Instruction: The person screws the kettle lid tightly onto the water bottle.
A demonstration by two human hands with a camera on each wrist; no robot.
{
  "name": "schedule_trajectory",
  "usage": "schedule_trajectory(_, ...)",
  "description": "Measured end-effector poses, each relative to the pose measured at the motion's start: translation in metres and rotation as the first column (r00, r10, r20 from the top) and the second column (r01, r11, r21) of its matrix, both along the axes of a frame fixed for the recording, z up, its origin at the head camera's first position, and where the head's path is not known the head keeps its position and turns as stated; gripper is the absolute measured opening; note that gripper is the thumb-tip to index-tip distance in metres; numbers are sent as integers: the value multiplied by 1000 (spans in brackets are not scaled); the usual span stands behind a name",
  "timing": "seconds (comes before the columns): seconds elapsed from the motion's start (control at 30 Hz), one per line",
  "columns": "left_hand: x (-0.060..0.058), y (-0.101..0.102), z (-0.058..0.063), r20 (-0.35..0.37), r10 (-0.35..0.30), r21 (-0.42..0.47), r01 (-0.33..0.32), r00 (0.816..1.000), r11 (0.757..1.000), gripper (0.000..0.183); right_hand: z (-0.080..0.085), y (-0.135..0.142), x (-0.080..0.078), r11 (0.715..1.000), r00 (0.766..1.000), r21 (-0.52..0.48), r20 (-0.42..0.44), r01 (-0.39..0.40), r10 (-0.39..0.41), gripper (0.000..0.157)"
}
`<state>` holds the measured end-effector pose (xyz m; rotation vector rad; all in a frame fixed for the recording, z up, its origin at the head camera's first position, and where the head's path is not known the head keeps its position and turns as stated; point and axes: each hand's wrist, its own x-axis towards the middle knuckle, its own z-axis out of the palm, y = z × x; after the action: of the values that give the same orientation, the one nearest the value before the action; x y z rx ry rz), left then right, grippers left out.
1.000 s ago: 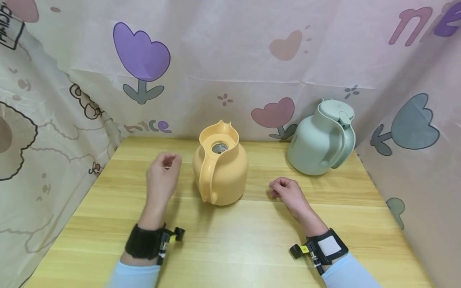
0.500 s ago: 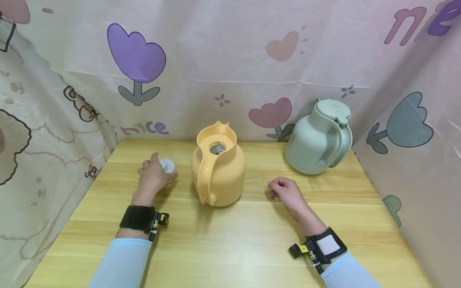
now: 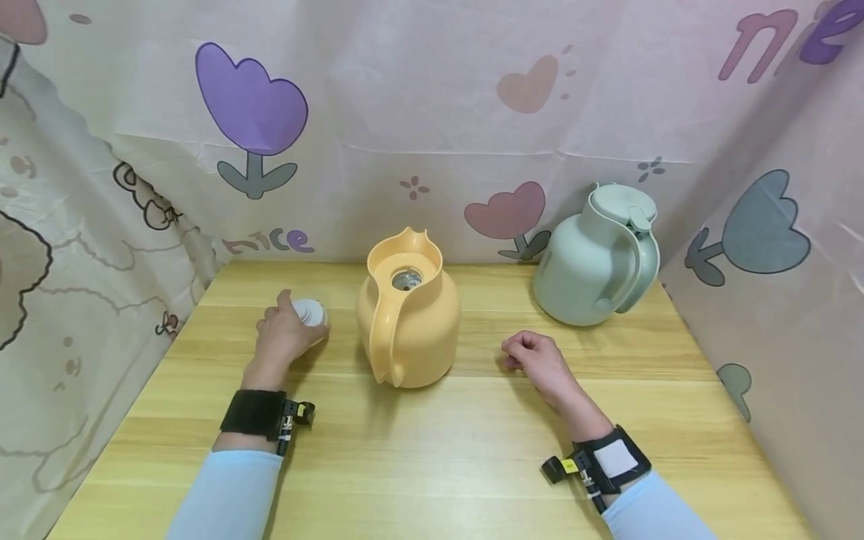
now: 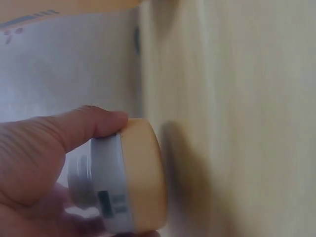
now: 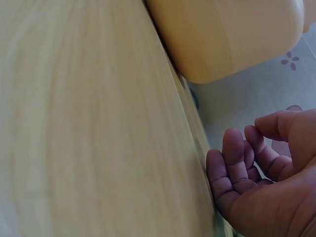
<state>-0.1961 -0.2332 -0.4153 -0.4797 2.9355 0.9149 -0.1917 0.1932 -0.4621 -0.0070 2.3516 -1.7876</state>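
Note:
My left hand point(image 3: 280, 334) pinches a round jug lid point(image 3: 310, 313) between thumb and fingers, left of the yellow jug. In the left wrist view the lid point(image 4: 143, 177) has an orange cap facing the tabletop and a pale, stepped stopper side turned up. Whether it touches the wood I cannot tell. The yellow vacuum jug point(image 3: 425, 330) stands upright, its mouth uncovered, its handle toward me. My right hand point(image 3: 540, 364) rests on the table to the jug's right, fingers loosely curled and holding nothing.
A pale green vacuum jug point(image 3: 580, 270) with its lid on stands at the back right of the wooden table point(image 3: 459, 465). Printed cloth point(image 3: 405, 90) hangs behind the table and along both sides.
My left hand has moved slightly left and down beside the yellow jug; the lid in its grip has come into clear sight. My right hand has stayed in place.

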Motion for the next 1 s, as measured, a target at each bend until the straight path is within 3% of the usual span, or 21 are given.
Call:
schedule_trajectory(0.13,21,4,26,-3,-28,53,28,1000,998,114,-1,-1,1,1000,1000,-7,1,-4,4,30)
schedule_trajectory(0.27,51,8,62,8,-117,87,116,993,989,115,4,-1,3,1000,1000,-10,-19,6,-6,30)
schedule_trajectory(0.43,89,11,99,-22,-251,150,252,968,956,108,18,-3,9,1000,998,7,-62,20,-19,35)
schedule_trajectory(0.57,116,17,123,-89,-310,204,322,946,924,90,34,-10,18,1000,992,18,-123,5,-3,36)
schedule_trajectory(0.7,139,28,137,-135,-382,268,405,914,874,74,55,-20,29,999,979,49,-203,4,6,26)
schedule_trajectory(0.8,150,41,141,-173,-430,333,464,886,821,69,69,-27,39,998,968,64,-250,3,13,22)
schedule_trajectory(1.0,157,80,148,-327,-463,414,565,824,714,73,95,-39,55,999,941,26,-336,-33,40,18)
